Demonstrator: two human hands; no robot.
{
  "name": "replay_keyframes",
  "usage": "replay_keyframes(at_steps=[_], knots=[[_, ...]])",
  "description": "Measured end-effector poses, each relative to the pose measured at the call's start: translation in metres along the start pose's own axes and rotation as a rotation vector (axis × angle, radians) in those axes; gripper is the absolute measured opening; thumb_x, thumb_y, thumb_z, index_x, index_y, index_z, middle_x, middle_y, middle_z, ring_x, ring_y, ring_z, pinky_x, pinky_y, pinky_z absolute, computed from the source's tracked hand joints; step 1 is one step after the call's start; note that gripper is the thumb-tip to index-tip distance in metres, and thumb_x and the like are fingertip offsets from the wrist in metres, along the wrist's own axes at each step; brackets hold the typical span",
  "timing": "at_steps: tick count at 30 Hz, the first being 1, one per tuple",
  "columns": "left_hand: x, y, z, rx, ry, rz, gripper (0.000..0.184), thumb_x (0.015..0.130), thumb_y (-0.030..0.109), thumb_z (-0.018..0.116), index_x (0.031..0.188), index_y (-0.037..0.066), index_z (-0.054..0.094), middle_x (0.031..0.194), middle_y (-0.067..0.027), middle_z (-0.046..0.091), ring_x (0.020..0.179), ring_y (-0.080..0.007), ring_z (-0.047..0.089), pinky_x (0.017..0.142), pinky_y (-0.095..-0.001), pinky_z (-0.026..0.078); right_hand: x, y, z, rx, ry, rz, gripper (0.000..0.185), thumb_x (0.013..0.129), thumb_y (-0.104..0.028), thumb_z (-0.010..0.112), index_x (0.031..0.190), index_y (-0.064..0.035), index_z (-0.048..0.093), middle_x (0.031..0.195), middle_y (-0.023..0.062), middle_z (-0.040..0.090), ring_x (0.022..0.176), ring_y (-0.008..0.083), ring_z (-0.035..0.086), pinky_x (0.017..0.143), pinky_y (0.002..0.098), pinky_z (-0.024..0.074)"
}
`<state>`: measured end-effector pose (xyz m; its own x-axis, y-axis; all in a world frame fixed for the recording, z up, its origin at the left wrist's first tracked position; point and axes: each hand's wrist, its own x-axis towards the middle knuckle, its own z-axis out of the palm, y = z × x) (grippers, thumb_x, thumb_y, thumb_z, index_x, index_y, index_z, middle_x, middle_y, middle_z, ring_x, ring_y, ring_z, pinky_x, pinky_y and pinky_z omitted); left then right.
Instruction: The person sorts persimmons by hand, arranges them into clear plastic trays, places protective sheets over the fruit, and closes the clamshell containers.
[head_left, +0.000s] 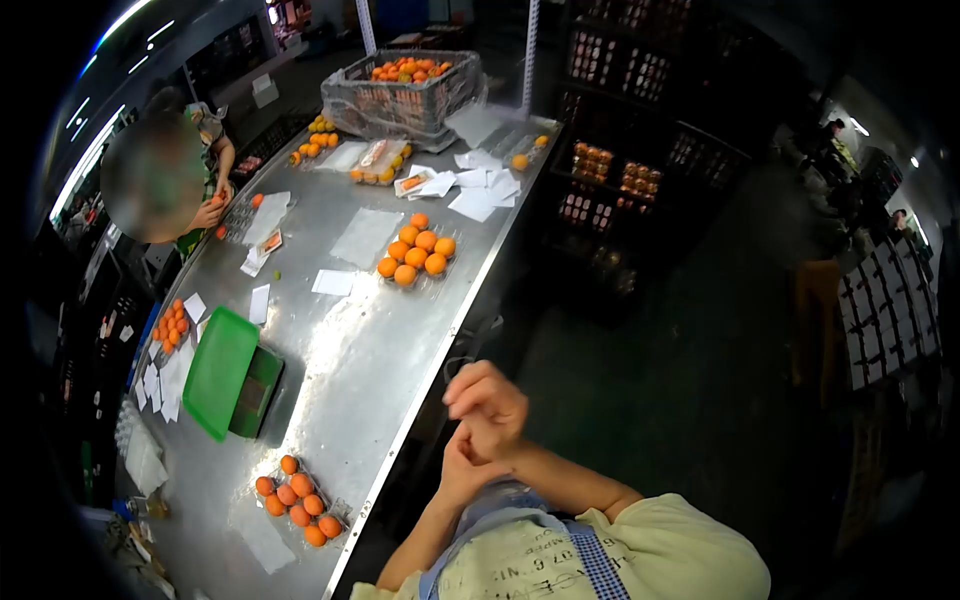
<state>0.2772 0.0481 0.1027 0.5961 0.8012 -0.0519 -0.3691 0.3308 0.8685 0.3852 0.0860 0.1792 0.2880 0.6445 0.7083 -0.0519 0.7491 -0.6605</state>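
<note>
My right hand (487, 405) is raised beyond the table's near edge, its fingers curled. Whether it holds anything is too unclear to make out; a thin, faint loop shows beside the fingertips. Against its wrist rests my left hand (465, 475), thumb extended, with the other fingers mostly hidden. On the metal table (350, 400), orange fruits (300, 486) sit in a clear tray at the near end. Farther up, another clear tray holds several orange fruits (425, 241). Both hands are off the table.
A green lid (220, 372) leans over a green box (258, 392). White papers (333, 282) lie about. At the far end stands a grey crate (430, 105) of oranges. Across the table, a person's hands (210, 212) hold fruit. Dark stacked crates (610, 60) stand beyond.
</note>
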Motion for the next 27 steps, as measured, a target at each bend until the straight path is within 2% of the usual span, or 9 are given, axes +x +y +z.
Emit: replay_keyframes(at_steps=[2, 5, 10, 12, 15, 16, 19, 23, 27], knots=[[0.029, -0.01, 0.012, -0.095, -0.01, -0.1, 0.055, 0.072, 0.001, 0.076, 0.119, 0.002, 0.048, 0.111, -0.0058, 0.056, 0.103, -0.0143, 0.056, 0.088, -0.0279, 0.047, 0.017, 0.019, -0.03, -0.087, 0.062, -0.049, 0.02, 0.071, 0.015, 0.054, 0.072, -0.0038, 0.058, 0.081, 0.0096, 0.06, 0.067, 0.0155, 0.056, 0.059, 0.0243, 0.0445], [0.091, -0.022, 0.017, -0.12, -0.073, -0.05, 0.058, 0.072, 0.001, 0.075, 0.123, 0.002, 0.046, 0.117, -0.0064, 0.051, 0.112, -0.0151, 0.049, 0.095, -0.0302, 0.042, 0.045, 0.053, -0.065, -0.157, 0.075, -0.056, 0.02, 0.07, 0.015, 0.053, 0.069, -0.0041, 0.059, 0.078, 0.0097, 0.06, 0.061, 0.015, 0.055, 0.052, 0.0245, 0.0422], [0.2, -0.019, 0.011, -0.094, -0.27, -0.322, 0.054, 0.076, -0.001, 0.071, 0.124, 0.002, 0.045, 0.112, -0.0038, 0.052, 0.104, -0.0118, 0.053, 0.086, -0.026, 0.046, 0.115, 0.116, -0.125, -0.44, -0.102, -0.231, 0.02, 0.063, 0.014, 0.053, 0.067, -0.0052, 0.059, 0.073, 0.008, 0.059, 0.051, 0.0157, 0.052, 0.044, 0.0241, 0.0392], [0.24, -0.018, 0.018, -0.098, -0.306, -0.342, 0.044, 0.077, 0.0, 0.071, 0.116, 0.002, 0.049, 0.108, -0.0051, 0.054, 0.1, -0.0105, 0.054, 0.083, -0.0261, 0.049, 0.147, 0.133, -0.151, -0.517, -0.189, -0.286, 0.023, 0.059, 0.015, 0.052, 0.067, -0.0052, 0.06, 0.074, 0.008, 0.059, 0.05, 0.0157, 0.053, 0.042, 0.0234, 0.0383], [0.29, -0.005, 0.031, -0.351, -0.243, -0.195, 0.052, 0.074, -0.001, 0.073, 0.119, 0.003, 0.046, 0.109, -0.0046, 0.054, 0.102, -0.0114, 0.055, 0.086, -0.0268, 0.049, 0.179, 0.154, -0.169, -0.584, -0.103, -0.289, 0.023, 0.058, 0.014, 0.052, 0.066, -0.0055, 0.06, 0.072, 0.0075, 0.06, 0.049, 0.0162, 0.052, 0.042, 0.0241, 0.0383], [0.299, -0.003, 0.026, -0.365, -0.248, -0.219, 0.059, 0.073, -0.003, 0.072, 0.123, 0.001, 0.042, 0.113, -0.007, 0.051, 0.106, -0.0149, 0.053, 0.085, -0.0277, 0.049, 0.188, 0.161, -0.166, -0.575, -0.088, -0.292, 0.022, 0.058, 0.013, 0.051, 0.065, -0.0061, 0.06, 0.071, 0.0071, 0.06, 0.049, 0.0167, 0.053, 0.042, 0.0247, 0.0392], [0.319, 0.021, 0.009, -0.288, -0.17, -0.375, 0.063, 0.068, -0.001, 0.076, 0.122, -0.002, 0.042, 0.113, -0.009, 0.051, 0.107, -0.0173, 0.053, 0.086, -0.0286, 0.049, 0.207, 0.18, -0.157, -0.506, -0.201, -0.256, 0.018, 0.058, 0.008, 0.055, 0.066, -0.007, 0.06, 0.07, 0.0041, 0.06, 0.05, 0.0168, 0.056, 0.042, 0.0267, 0.0429], [0.338, 0.006, -0.019, -0.172, 0.008, -0.307, 0.058, 0.068, 0.002, 0.077, 0.116, -0.001, 0.047, 0.108, -0.0096, 0.054, 0.101, -0.0204, 0.057, 0.083, -0.029, 0.051, 0.23, 0.22, -0.151, -0.368, -0.395, -0.227, 0.016, 0.06, 0.006, 0.059, 0.066, -0.0081, 0.059, 0.073, 0.0014, 0.059, 0.054, 0.0171, 0.057, 0.046, 0.0276, 0.0447], [0.37, 0.009, -0.011, -0.464, 0.127, -0.313, 0.052, 0.07, 0.0, 0.076, 0.114, 0.001, 0.05, 0.104, -0.0086, 0.056, 0.097, -0.0178, 0.058, 0.079, -0.0278, 0.051, 0.255, 0.255, -0.144, -0.21, -0.526, -0.319, 0.015, 0.061, 0.005, 0.061, 0.067, -0.0082, 0.057, 0.076, 0.0003, 0.058, 0.057, 0.0171, 0.057, 0.046, 0.0283, 0.0441]])
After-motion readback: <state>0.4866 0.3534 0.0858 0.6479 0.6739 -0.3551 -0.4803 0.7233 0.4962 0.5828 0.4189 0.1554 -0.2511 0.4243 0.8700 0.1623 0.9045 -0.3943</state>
